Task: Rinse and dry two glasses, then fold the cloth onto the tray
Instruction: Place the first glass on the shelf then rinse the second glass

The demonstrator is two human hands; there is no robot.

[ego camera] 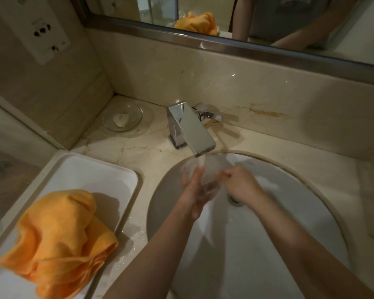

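Note:
Both my hands hold a clear glass [209,171] under the running chrome faucet [192,130], over the white sink [279,212]. My left hand [194,190] cups the glass from the left and below. My right hand [238,182] grips its right side, fingers curled at the rim. The glass is blurred by water and motion. A crumpled orange cloth [58,240] lies on the white tray [91,169] at the left of the sink. A second glass is not visible.
A glass soap dish [122,117] with a piece of soap sits in the back left corner of the marble counter [268,134]. A wall socket [44,33] is at upper left. The mirror [246,18] runs along the back.

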